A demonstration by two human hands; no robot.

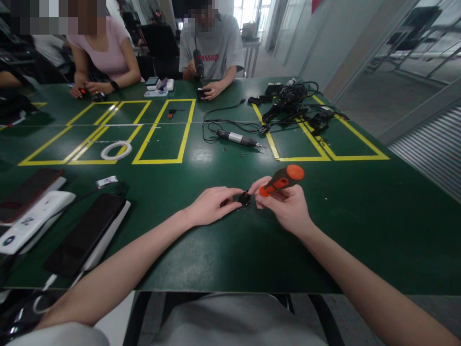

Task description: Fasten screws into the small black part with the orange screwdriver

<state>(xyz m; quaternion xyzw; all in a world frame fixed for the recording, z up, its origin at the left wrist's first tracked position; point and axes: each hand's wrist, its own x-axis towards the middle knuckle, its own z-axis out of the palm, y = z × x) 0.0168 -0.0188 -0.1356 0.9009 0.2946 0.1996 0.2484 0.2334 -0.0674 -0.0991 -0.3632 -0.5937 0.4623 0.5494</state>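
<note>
Two hands (212,205) (288,204) angled inward

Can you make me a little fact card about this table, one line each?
table: green top, yellow tape lines
left hand: fingertips at a small black part
right hand: holding an orange-and-dark-grey handled tool
ahead: black-and-silver pen-shaped tool, tangled black cables
left side: black phone, white ring-shaped roll
across: two people, working with their hands
</note>
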